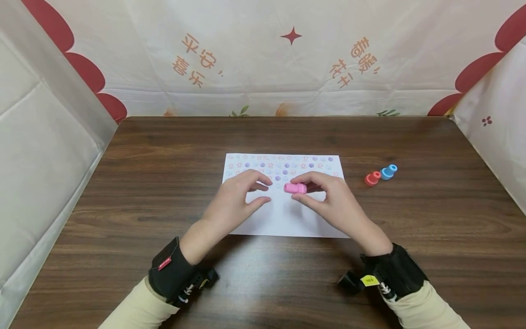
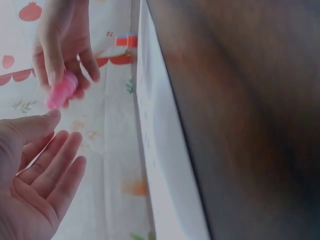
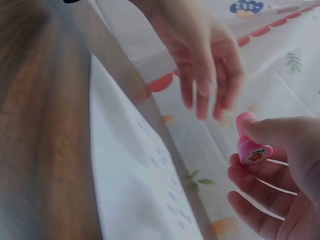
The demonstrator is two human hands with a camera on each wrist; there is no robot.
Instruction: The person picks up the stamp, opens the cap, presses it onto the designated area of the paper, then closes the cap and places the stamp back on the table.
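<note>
My right hand [image 1: 334, 201] pinches a small pink stamp [image 1: 295, 188] between thumb and fingers, above a white sheet of paper [image 1: 283, 221]. The stamp lies on its side in the head view, its narrow end toward the left hand. In the right wrist view, a little picture shows on the wide end of the stamp [image 3: 254, 154]. My left hand [image 1: 232, 198] hovers over the left part of the sheet, fingers relaxed and apart, holding nothing. Rows of purple, red and pale blue printed marks [image 1: 263, 165] cover the sheet's upper part.
To the right of the sheet, a red stamp [image 1: 372, 178] and a blue stamp [image 1: 388, 172] stand close together on the dark wooden table [image 1: 164, 151]. A white patterned cloth [image 1: 263, 59] hangs behind the table's far edge.
</note>
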